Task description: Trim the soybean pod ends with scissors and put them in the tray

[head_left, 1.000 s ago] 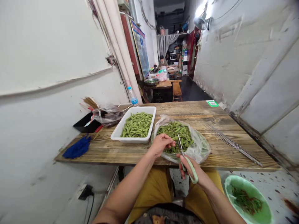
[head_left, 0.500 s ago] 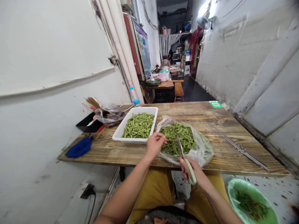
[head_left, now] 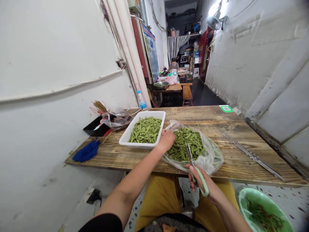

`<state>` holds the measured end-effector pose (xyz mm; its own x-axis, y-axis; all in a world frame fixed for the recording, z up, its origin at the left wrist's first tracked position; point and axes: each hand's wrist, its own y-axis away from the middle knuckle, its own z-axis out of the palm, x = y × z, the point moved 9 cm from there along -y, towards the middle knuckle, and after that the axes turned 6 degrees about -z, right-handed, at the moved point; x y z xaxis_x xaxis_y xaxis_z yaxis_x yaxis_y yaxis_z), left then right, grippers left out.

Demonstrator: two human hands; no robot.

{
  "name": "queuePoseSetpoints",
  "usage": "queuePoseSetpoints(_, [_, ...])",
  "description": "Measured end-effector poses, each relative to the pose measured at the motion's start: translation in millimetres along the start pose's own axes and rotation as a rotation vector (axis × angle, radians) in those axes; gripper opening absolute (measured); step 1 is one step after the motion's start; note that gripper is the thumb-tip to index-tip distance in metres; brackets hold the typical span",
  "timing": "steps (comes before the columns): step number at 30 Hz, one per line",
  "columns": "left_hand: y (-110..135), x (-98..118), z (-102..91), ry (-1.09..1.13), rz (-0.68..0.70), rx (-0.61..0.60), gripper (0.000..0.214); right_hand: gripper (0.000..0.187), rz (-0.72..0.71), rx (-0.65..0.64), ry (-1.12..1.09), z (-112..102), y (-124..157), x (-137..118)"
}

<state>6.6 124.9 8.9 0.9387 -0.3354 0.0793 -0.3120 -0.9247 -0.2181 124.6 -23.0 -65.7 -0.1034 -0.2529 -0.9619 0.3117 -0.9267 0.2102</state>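
A clear plastic bag (head_left: 209, 157) of green bean pods (head_left: 187, 145) lies open on the wooden table (head_left: 217, 122). To its left stands a white tray (head_left: 129, 133) filled with more pods. My left hand (head_left: 166, 140) reaches between the tray's right rim and the bag, fingers curled; what they pinch is hidden. My right hand (head_left: 201, 182) sits at the table's near edge and grips green-handled scissors (head_left: 196, 169), whose blades point up over the bag.
A green basin (head_left: 264, 209) with trimmings sits on the floor at lower right. Metal skewers (head_left: 251, 155) lie on the table's right side. A blue cloth (head_left: 86, 152), a black tray with a bag and sticks (head_left: 106, 120) and a water bottle (head_left: 142, 101) are at left. A person sits far back.
My left hand has moved from the bag's near side up and left to the tray's right rim. The scissors hand stays near the table edge. The view has shifted slightly.
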Motion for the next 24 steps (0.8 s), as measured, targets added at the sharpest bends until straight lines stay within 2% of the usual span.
queuePoseSetpoints(4, [-3, -9, 0.0, 0.115, -0.041, 0.009, 0.019, 0.038, -0.032, -0.004, 0.021, -2, 3, -5])
queuePoseSetpoints(7, [2, -18, -10.5, 0.424, -0.131, 0.092, 0.017, 0.039, -0.050, -0.010, 0.041, -3, 0, -5])
queuePoseSetpoints(9, [10, -24, -9.2, 0.683, -0.221, 0.102, 0.019, 0.041, -0.047, -0.005, 0.058, -4, -4, -3])
queuePoseSetpoints(13, [29, -21, 7.8, 1.122, -0.393, -0.007, 0.020, 0.044, -0.022, -0.006, 0.081, -3, -10, 0])
queuePoseSetpoints(16, [41, -12, 15.5, 1.363, -0.471, -0.105, 0.020, 0.045, -0.020, -0.008, 0.086, -1, -11, -4])
queuePoseSetpoints(21, [50, -1, 24.8, 1.570, -0.563, -0.270, 0.023, 0.044, -0.039, 0.023, 0.066, -2, -8, -13])
queuePoseSetpoints(24, [51, 0, 29.1, 1.601, -0.581, -0.312, 0.026, 0.043, -0.051, 0.010, 0.069, -1, -8, -15])
